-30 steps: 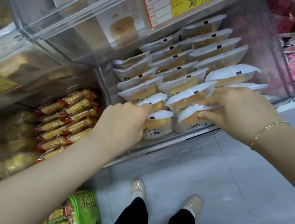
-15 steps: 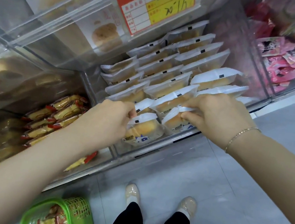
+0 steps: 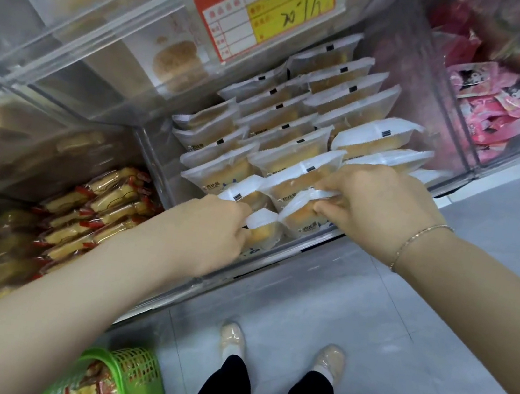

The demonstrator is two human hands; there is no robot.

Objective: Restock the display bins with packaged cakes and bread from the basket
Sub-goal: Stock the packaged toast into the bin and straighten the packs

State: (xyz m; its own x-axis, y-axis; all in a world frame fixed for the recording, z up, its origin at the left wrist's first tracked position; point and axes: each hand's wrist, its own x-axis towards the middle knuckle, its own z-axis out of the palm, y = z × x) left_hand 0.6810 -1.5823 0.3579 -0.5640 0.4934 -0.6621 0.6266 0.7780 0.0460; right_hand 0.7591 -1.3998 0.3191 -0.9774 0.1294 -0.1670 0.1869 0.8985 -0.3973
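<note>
A clear plastic bin [image 3: 410, 94] stands just above a pale grey tiled floor [image 3: 304, 303], packed with rows of white-wrapped cakes [image 3: 294, 155]. At its front edge the left hand [image 3: 210, 233] pinches one cake pack [image 3: 262, 227]; the right hand [image 3: 380, 207] grips another pack [image 3: 303, 213] beside it. A green basket [image 3: 126, 375] holding more packs sits on the floor at the lower left, below a neighbouring bin of red-ended bread packs [image 3: 96, 207].
</note>
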